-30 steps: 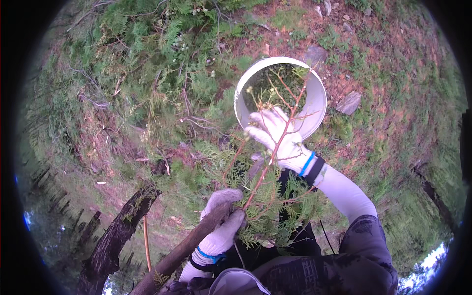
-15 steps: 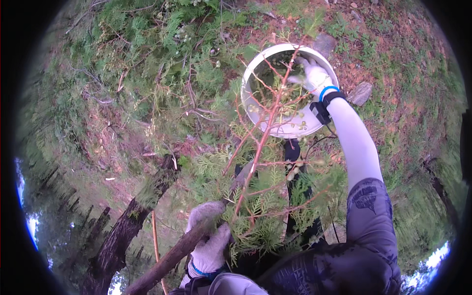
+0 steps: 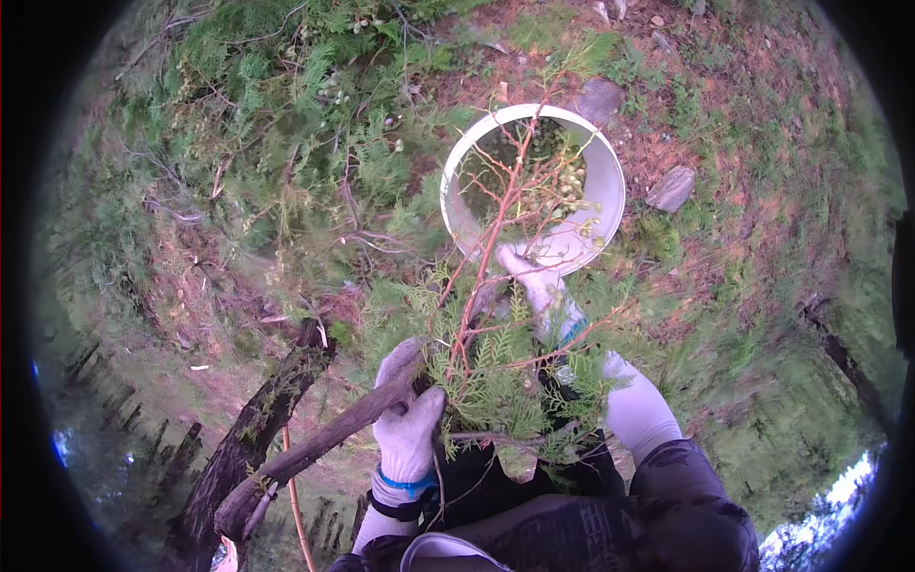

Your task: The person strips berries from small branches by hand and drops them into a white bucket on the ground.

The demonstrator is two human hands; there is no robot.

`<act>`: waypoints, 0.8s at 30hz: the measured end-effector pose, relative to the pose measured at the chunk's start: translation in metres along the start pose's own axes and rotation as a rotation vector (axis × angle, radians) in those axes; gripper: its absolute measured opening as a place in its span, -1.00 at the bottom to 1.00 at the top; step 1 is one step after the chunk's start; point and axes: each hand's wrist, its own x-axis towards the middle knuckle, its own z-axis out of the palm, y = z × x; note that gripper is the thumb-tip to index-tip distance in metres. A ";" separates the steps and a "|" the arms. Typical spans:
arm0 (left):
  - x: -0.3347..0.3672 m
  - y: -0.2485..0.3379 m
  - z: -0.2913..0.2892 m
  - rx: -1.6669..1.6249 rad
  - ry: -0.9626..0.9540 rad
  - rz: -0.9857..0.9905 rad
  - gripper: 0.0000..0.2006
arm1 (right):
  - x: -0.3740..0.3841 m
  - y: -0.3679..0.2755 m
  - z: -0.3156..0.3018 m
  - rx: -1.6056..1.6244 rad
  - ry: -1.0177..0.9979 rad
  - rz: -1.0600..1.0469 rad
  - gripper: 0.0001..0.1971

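My left hand (image 3: 408,410), in a whitish knit glove, is wrapped round a thick brown branch (image 3: 324,434). A leafy evergreen branch (image 3: 505,205) with a reddish stem extends up and away from that hand, across the bucket's mouth. My right hand (image 3: 543,291), also gloved, is at the near side of the bucket among the twigs, its fingertips close to the reddish stem. Twigs partly cover its fingers, so its grip is unclear. The round white bucket (image 3: 606,205) contains many small greenish cones (image 3: 564,183), partly screened by the twigs.
Cut evergreen foliage (image 3: 305,86) lies heaped at the far left. A dark tree trunk (image 3: 253,419) rises at the lower left, beside a thin tan stick (image 3: 294,500). Grey stones (image 3: 671,189) lie on the reddish, grassy ground right of and beyond the bucket.
My right hand has come out of the bucket and back toward me, to the evergreen branch. More of the cones inside now show. My left hand keeps hold of the thick branch.
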 end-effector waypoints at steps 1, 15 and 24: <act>0.007 -0.010 -0.008 0.128 -0.069 0.210 -0.31 | 0.002 0.002 0.000 -0.001 0.017 -0.024 -0.51; -0.022 -0.058 -0.043 0.738 -0.345 0.748 -0.78 | 0.166 -0.050 -0.027 -1.390 -0.222 -0.440 -0.68; -0.062 -0.039 -0.133 0.104 -0.403 0.218 -0.38 | 0.147 -0.120 -0.014 -0.745 -0.112 0.050 -0.22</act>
